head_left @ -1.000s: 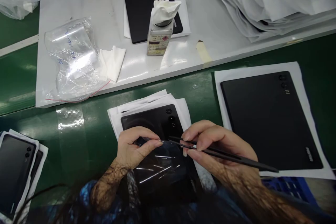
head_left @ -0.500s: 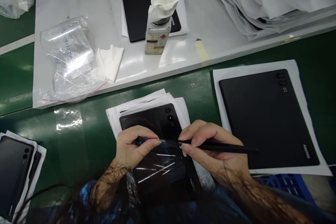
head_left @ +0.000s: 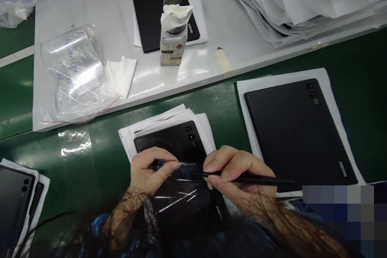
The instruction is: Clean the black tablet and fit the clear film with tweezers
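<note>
My left hand pinches the edge of a clear film between thumb and forefinger. The film is shiny and hangs over the lower part of a black tablet, which lies back side up with its cameras at the upper right. Black tweezers are held in my right hand, their tips pointing left at the film, close to its upper edge. Whether the tips grip the film I cannot tell. White sheets lie under the tablet.
Another tablet rests on white sheeting at right, and more tablets lie at far left. On the grey board stand a metal can with white cloth on top, a plastic bag, a folded wipe and stacked sheets.
The tweezers' tips have moved down and away from my left fingertips, and more of the film's upper edge shows. My left hand keeps its pinch. The whole view has shifted slightly.
</note>
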Available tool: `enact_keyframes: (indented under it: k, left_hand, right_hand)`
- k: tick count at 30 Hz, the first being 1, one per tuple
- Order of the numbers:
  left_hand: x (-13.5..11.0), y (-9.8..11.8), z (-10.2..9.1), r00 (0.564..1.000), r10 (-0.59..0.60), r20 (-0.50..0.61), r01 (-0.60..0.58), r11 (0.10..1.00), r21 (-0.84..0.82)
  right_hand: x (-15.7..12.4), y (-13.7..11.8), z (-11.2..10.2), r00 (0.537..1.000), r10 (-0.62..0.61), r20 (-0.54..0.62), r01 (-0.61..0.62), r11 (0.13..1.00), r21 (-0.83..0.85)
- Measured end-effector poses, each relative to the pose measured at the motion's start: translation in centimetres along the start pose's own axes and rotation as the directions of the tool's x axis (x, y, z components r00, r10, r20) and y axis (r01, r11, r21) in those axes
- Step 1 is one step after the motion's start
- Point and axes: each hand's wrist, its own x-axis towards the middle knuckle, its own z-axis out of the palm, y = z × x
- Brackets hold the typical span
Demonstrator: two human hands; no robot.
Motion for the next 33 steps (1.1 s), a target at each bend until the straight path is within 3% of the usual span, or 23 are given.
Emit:
enact_keyframes:
  k: [3, 10, 19, 24, 33]
  left_hand:
    - [0.1, 0.1, 0.0, 1.000, -0.005, 0.001, 0.005, 1.000, -0.003]
    - [-0.2, -0.2, 0.0, 0.998, 0.012, 0.055, -0.012, 1.000, 0.009]
    - [-0.3, -0.5, -0.4, 0.995, -0.040, 0.090, 0.042, 0.999, -0.013]
    - [0.2, -0.7, -0.3, 0.994, 0.009, 0.105, -0.004, 0.999, -0.054]
    - [-0.5, -0.5, -0.1, 0.997, -0.003, 0.075, 0.000, 0.999, 0.049]
  right_hand:
    - [0.7, 0.6, -0.3, 0.993, 0.036, -0.108, -0.022, 0.991, 0.128]
    - [3.0, 3.9, -2.6, 0.902, 0.375, -0.212, -0.310, 0.907, 0.285]
    - [2.9, 5.1, -2.5, 0.896, 0.386, -0.218, -0.315, 0.900, 0.300]
    - [2.9, 5.1, -2.4, 0.904, 0.363, -0.226, -0.300, 0.915, 0.271]
    - [3.1, 5.2, -2.5, 0.900, 0.363, -0.241, -0.296, 0.915, 0.273]
